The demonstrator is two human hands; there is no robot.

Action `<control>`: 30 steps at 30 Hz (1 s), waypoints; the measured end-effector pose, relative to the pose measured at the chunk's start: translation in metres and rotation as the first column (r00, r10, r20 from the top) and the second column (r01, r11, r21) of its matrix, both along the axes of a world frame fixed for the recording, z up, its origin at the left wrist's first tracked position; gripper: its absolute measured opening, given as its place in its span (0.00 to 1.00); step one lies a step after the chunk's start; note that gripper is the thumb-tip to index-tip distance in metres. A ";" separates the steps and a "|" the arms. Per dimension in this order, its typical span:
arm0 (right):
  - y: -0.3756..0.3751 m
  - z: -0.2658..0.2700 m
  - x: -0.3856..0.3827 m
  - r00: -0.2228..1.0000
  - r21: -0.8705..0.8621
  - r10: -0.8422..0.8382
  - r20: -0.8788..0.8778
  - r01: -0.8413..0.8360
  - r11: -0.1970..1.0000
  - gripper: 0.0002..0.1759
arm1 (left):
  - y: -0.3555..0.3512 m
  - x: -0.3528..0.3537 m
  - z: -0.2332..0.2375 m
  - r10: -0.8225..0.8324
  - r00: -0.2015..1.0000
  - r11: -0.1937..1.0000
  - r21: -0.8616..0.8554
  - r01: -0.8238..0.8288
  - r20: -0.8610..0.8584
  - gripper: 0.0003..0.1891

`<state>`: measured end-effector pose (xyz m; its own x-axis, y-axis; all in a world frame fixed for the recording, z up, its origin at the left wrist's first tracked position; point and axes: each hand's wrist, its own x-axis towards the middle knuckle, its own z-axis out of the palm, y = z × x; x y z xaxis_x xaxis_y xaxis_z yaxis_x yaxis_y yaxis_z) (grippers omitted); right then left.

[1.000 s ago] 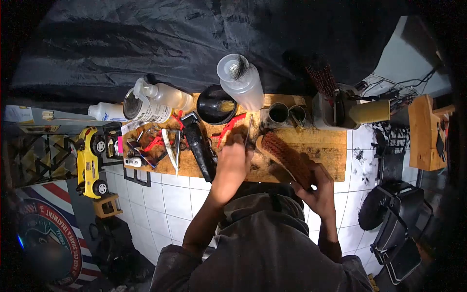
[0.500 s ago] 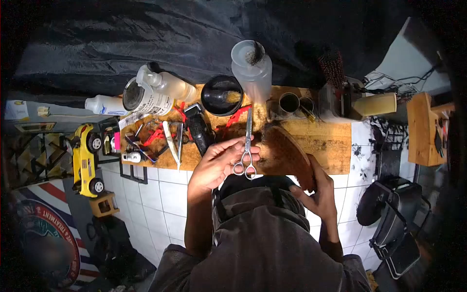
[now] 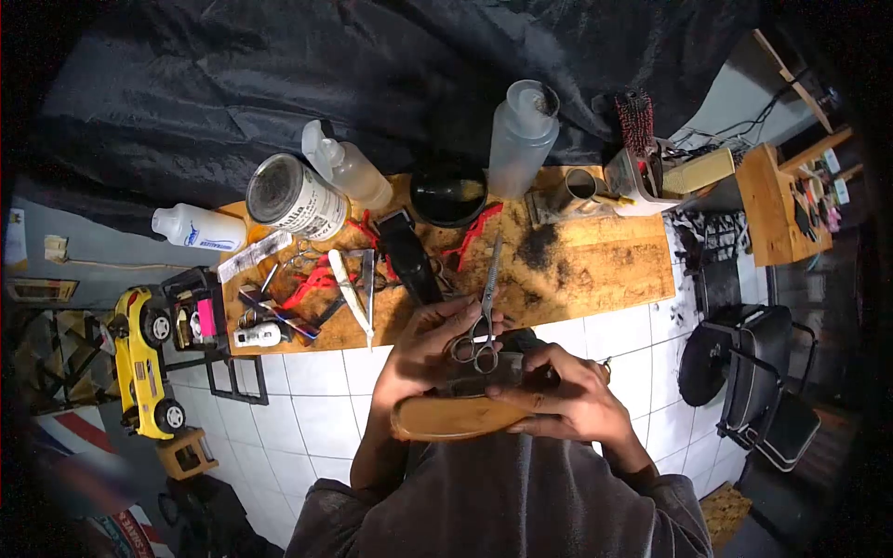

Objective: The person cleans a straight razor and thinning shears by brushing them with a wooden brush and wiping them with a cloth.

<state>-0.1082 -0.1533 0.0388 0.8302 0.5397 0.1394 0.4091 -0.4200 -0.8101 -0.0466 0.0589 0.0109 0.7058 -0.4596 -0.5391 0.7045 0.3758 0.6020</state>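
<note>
Silver scissors point away from me, their blades toward the wooden table. My left hand grips them near the finger rings with bent fingers. In my right hand is a wooden-backed brush, held low by my chest with its smooth back toward me; its bristles are mostly hidden. Beyond my left hand a black hair clipper lies on the table. Dark hair clippings are heaped past the scissors' right side.
A large can, a spray bottle, a black bowl and a tall clear bottle line the table's back. Red clips and a razor lie left. A yellow toy car stands far left, a black chair right.
My right hand has brought the brush left and toward my chest, turning its wooden back to me. My left hand and the scissors have moved slightly right and nearer to me. The view has shifted.
</note>
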 end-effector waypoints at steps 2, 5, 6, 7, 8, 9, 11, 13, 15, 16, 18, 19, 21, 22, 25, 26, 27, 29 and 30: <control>0.012 -0.001 -0.004 0.989 -0.027 -0.094 0.118 0.098 0.995 0.27 | 0.012 0.000 -0.015 -0.101 0.995 0.995 -0.006 0.101 0.006 0.17; 0.014 -0.014 -0.004 0.923 -0.074 -0.350 0.163 0.365 0.928 0.22 | 0.020 -0.013 -0.031 -0.097 0.968 0.995 0.056 0.086 0.232 0.15; 0.013 -0.020 -0.005 0.877 -0.091 -0.469 0.108 0.479 0.873 0.16 | 0.023 -0.017 -0.031 -0.090 0.940 0.996 0.032 0.084 0.330 0.14; 0.009 -0.032 -0.004 0.817 -0.089 -0.557 0.148 0.572 0.815 0.18 | 0.026 -0.011 -0.013 -0.054 0.998 0.997 -0.057 0.055 0.026 0.15; 0.008 -0.041 -0.003 0.748 -0.084 -0.636 0.187 0.657 0.749 0.19 | 0.031 -0.011 -0.014 -0.067 0.997 0.996 -0.063 0.069 0.028 0.15; 0.015 -0.037 -0.001 0.641 -0.054 -0.747 0.175 0.764 0.643 0.22 | 0.036 -0.012 -0.016 -0.118 0.992 0.986 -0.112 0.122 0.043 0.17; 0.022 -0.028 -0.003 0.565 -0.022 -0.819 0.102 0.824 0.565 0.23 | 0.041 -0.015 -0.023 -0.138 0.975 0.963 -0.205 0.173 0.175 0.21; 0.029 -0.022 -0.012 0.610 0.010 -0.791 0.053 0.792 0.611 0.22 | 0.042 -0.013 -0.025 -0.121 0.986 0.962 -0.230 0.144 0.115 0.22; 0.039 -0.015 -0.023 0.766 0.025 -0.639 0.074 0.639 0.769 0.21 | 0.040 -0.010 -0.028 -0.080 0.997 0.950 -0.303 0.082 0.019 0.21; 0.048 -0.004 -0.029 0.842 0.001 -0.539 -0.004 0.539 0.842 0.22 | 0.041 -0.006 -0.029 -0.095 0.995 0.948 -0.302 0.097 0.023 0.21; 0.068 -0.007 -0.036 0.929 0.119 -0.363 0.078 0.353 0.928 0.23 | 0.042 0.001 -0.031 -0.179 0.982 0.954 -0.235 0.186 0.052 0.21; 0.073 -0.008 -0.038 0.940 0.116 -0.337 0.060 0.329 0.937 0.24 | 0.041 0.001 -0.035 -0.213 0.976 0.955 -0.201 0.219 0.055 0.21; 0.081 -0.009 -0.041 0.926 0.108 -0.368 0.087 0.359 0.927 0.24 | 0.038 -0.002 -0.035 -0.229 0.971 0.938 -0.251 0.239 0.070 0.19; 0.080 -0.013 -0.042 0.874 0.087 -0.476 0.099 0.469 0.879 0.24 | 0.038 -0.004 -0.035 -0.219 0.972 0.923 -0.306 0.235 0.086 0.18; 0.067 -0.022 -0.043 0.694 0.039 -0.717 0.066 0.716 0.697 0.26 | 0.037 -0.009 -0.034 -0.163 0.985 0.971 -0.187 0.150 -0.055 0.17; 0.066 -0.019 -0.044 0.637 0.022 -0.768 0.070 0.768 0.640 0.25 | 0.030 -0.010 -0.028 -0.140 0.987 0.988 -0.080 0.134 -0.075 0.20; 0.067 -0.019 -0.045 0.569 0.024 -0.817 0.096 0.819 0.573 0.25 | 0.030 -0.006 -0.030 -0.160 0.985 0.985 -0.078 0.154 -0.071 0.20; 0.065 -0.019 -0.044 0.475 0.032 -0.870 0.129 0.875 0.482 0.25 | 0.027 0.002 -0.036 -0.350 0.935 0.861 -0.412 0.298 -0.056 0.16; 0.062 -0.019 -0.043 0.398 0.054 -0.914 0.075 0.914 0.402 0.25 | 0.023 0.003 -0.034 -0.367 0.929 0.855 -0.411 0.316 -0.049 0.16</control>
